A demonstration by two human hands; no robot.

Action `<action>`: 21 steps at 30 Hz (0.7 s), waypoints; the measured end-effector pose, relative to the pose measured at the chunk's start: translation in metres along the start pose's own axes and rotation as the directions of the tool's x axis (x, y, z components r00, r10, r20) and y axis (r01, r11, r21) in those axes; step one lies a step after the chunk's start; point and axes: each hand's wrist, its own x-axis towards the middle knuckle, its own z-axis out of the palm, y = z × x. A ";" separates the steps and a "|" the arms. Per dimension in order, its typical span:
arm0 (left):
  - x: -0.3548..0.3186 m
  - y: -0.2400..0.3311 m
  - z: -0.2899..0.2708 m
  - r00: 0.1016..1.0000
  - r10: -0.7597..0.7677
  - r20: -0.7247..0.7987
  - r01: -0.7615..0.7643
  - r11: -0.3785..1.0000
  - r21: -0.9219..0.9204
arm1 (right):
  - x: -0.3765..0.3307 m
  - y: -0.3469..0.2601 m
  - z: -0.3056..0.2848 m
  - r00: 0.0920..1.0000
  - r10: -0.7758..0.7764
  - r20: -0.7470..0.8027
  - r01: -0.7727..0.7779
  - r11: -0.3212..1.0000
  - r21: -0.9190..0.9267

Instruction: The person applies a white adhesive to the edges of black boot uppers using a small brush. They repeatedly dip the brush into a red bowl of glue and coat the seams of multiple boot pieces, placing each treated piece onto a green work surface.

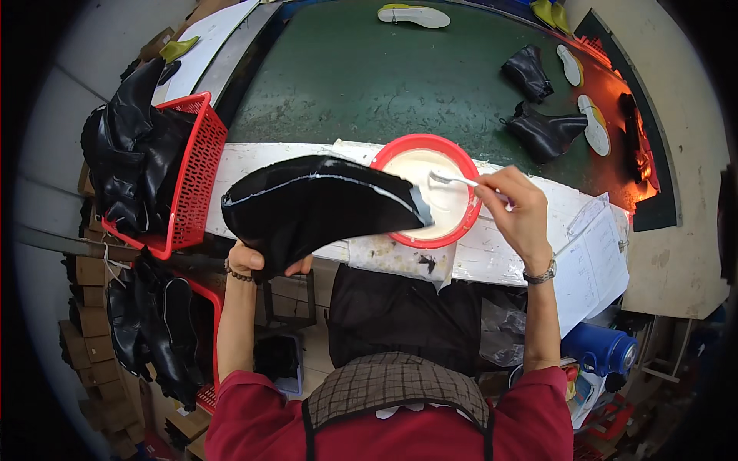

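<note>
Black boot [315, 201] — left hand [247, 259] gripping it, right hand [519, 206] pinching a brush [459, 180].

Red bowl [423, 140] partly hidden, sheet [586, 273] illegible

White counter [492, 261]: red bowl [419, 140] at centre, stained sheet [396, 257] under it, papers [590, 269] at 3 o'clock. Green belt [330, 84]: pale-soled shoe [419, 16] at 12, black boots [547, 133] at 2.

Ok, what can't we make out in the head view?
In the head view:
- Bare left hand: most fingers hidden behind the held black boot.
- Red round plastic bowl: lower-left rim hidden by that boot.
- Red perforated plastic basket: floor hidden by piled black boots.
- White paper sheet: writing too small.
</note>
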 end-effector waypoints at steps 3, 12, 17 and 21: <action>-0.003 -0.012 -0.008 0.996 -0.006 0.093 0.019 0.989 -0.145 | 0.014 -0.018 0.005 0.949 -0.296 -0.111 0.311 0.936 0.165; -0.002 -0.004 -0.013 0.986 0.031 0.162 0.002 0.980 -0.201 | 0.002 -0.011 -0.003 0.925 -0.380 -0.008 0.380 0.925 0.030; 0.002 -0.010 -0.013 0.981 0.005 0.193 0.041 0.971 -0.235 | 0.015 -0.020 0.004 0.908 -0.420 -0.010 0.420 0.906 0.052; 0.008 -0.013 -0.008 0.972 -0.018 0.234 0.076 0.967 -0.243 | 0.034 -0.035 0.008 0.869 -0.494 0.007 0.491 0.865 0.102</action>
